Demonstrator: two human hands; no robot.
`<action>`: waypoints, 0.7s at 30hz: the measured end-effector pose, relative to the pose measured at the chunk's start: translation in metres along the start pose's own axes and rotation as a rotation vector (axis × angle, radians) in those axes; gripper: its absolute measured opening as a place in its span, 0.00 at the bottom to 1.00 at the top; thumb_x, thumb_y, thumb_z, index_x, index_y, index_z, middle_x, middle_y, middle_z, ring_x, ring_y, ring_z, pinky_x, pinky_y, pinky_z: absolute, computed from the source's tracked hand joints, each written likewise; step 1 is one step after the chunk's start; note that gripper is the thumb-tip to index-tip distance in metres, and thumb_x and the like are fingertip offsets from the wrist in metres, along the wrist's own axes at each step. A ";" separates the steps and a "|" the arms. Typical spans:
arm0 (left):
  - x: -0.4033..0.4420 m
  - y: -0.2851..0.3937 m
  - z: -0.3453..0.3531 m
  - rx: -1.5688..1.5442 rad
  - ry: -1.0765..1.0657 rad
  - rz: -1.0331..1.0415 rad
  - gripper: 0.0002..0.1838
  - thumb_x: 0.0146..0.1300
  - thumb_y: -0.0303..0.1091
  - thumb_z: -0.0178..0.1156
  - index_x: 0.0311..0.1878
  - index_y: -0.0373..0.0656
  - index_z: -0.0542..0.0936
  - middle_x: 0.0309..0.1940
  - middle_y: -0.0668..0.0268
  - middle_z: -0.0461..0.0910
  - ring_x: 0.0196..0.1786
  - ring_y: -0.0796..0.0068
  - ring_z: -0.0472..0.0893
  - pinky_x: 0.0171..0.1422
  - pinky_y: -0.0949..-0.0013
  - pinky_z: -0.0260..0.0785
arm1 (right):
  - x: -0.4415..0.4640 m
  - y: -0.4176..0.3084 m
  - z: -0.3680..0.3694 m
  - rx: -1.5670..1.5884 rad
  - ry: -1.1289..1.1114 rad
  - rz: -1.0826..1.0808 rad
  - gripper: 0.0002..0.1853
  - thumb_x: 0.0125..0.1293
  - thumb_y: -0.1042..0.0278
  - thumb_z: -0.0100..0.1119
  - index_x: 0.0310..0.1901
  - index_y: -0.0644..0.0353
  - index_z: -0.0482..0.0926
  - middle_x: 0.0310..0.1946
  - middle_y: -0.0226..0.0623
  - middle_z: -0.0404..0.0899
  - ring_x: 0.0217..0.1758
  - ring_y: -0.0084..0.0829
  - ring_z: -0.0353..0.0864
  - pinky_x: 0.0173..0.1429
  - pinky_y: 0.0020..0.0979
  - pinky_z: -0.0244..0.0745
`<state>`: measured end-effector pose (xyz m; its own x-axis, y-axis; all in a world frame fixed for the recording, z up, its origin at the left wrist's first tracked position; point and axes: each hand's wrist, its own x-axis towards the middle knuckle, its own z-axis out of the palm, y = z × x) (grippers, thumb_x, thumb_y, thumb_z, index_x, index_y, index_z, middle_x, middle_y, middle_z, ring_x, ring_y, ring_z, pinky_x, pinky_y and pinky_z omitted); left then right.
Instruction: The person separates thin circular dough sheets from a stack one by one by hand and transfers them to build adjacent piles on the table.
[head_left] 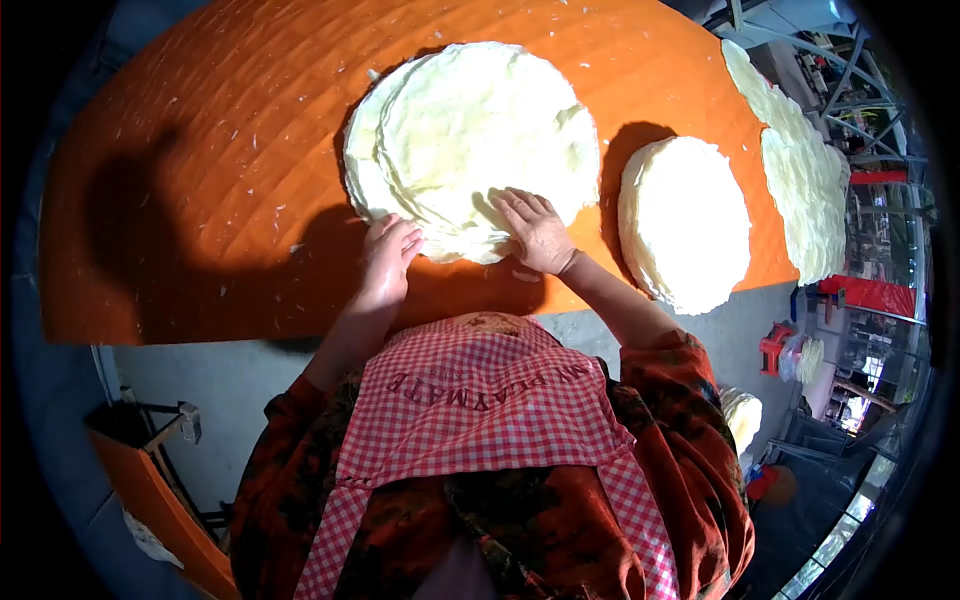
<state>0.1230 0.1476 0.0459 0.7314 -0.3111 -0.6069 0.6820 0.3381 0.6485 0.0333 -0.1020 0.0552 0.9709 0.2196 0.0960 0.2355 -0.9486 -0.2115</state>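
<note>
A broad, round pile of thin cream-white sheets (480,130) lies on the orange table in front of me. Its layers look soft and wrinkled, with folds along the left side. At the near-left edge of this pile, my left hand (390,262) has its fingers together, gripping the rim; what the fingertips hold is partly hidden. Flat on the near-right part of the top layer rests my right hand (538,235), fingers stretched out and slightly apart.
A smaller, thick round white pile (685,225) stands to the right on the orange table (230,110). Beyond it, pale sheets (805,190) hang over the table's right end. White crumbs dot the tabletop. An orange panel (165,500) on a frame is at lower left.
</note>
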 end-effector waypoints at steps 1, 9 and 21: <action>-0.002 -0.001 -0.003 -0.010 -0.024 0.005 0.15 0.63 0.28 0.54 0.53 0.40 0.66 0.44 0.58 0.75 0.50 0.63 0.77 0.61 0.60 0.69 | 0.002 -0.004 0.001 -0.039 -0.022 0.007 0.35 0.52 0.59 0.61 0.63 0.58 0.65 0.63 0.41 0.66 0.67 0.40 0.63 0.68 0.44 0.57; -0.019 0.004 -0.002 -0.044 -0.117 0.031 0.25 0.62 0.30 0.58 0.59 0.37 0.62 0.47 0.61 0.72 0.51 0.67 0.75 0.61 0.63 0.66 | 0.085 0.043 -0.081 -0.102 -0.026 0.325 0.07 0.57 0.70 0.56 0.33 0.56 0.83 0.27 0.47 0.81 0.30 0.47 0.80 0.36 0.42 0.76; 0.015 0.039 0.008 -0.293 -0.548 0.039 0.27 0.69 0.44 0.49 0.66 0.40 0.61 0.62 0.59 0.67 0.64 0.59 0.67 0.69 0.51 0.57 | 0.133 0.054 -0.317 0.701 0.014 0.167 0.19 0.57 0.62 0.66 0.47 0.65 0.79 0.38 0.34 0.81 0.38 0.27 0.78 0.44 0.30 0.75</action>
<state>0.1603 0.1486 0.0656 0.7039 -0.6783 -0.2110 0.6825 0.5635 0.4654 0.1606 -0.1962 0.3650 0.9968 0.0772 0.0197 0.0621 -0.5986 -0.7986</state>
